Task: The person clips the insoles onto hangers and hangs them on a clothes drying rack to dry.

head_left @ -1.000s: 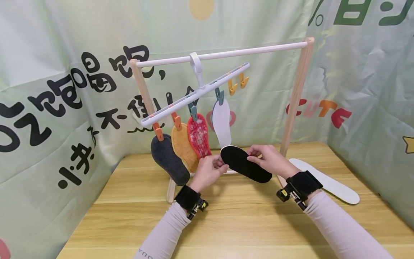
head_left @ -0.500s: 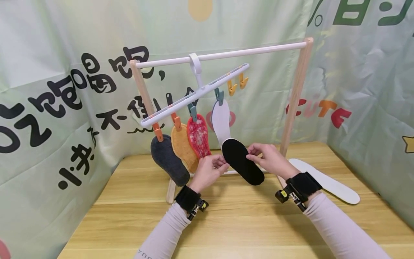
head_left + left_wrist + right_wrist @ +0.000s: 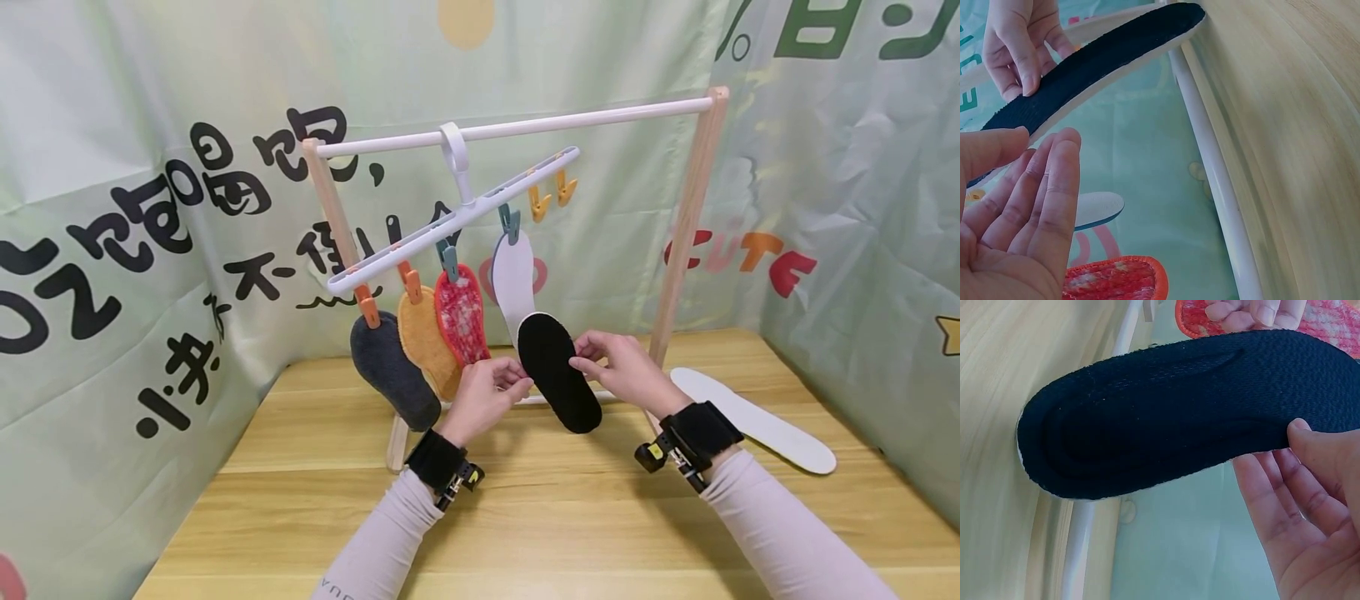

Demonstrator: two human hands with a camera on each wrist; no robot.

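Observation:
In the head view, a black insole (image 3: 558, 375) with a pale edge hangs slanted between both hands, its upper end overlapping a white insole (image 3: 513, 279) behind. My right hand (image 3: 618, 368) pinches its right edge, thumb on the black face and fingers behind. On the left edge, my left hand (image 3: 487, 396) pinches with thumb and fingertips; the left wrist view shows that thumb (image 3: 997, 150) at the rim. A red-and-white insole (image 3: 460, 317) hangs just above the left hand. Beside it hang a yellow insole (image 3: 427, 337) and a dark grey insole (image 3: 393, 367), each in a clip.
A white hanger (image 3: 465, 208) hangs slanted from the rod (image 3: 585, 122) of a wooden-legged rack. Two yellow clips (image 3: 551, 196) at its far end hold nothing. Another white insole (image 3: 753, 421) lies on the wooden table (image 3: 525, 533) at right. Printed cloth (image 3: 600, 50) stands behind.
The black insole has turned from nearly level to steeper: its upper end rose, its lower end swung down and left. The left hand stayed nearly still; the right hand shifted slightly.

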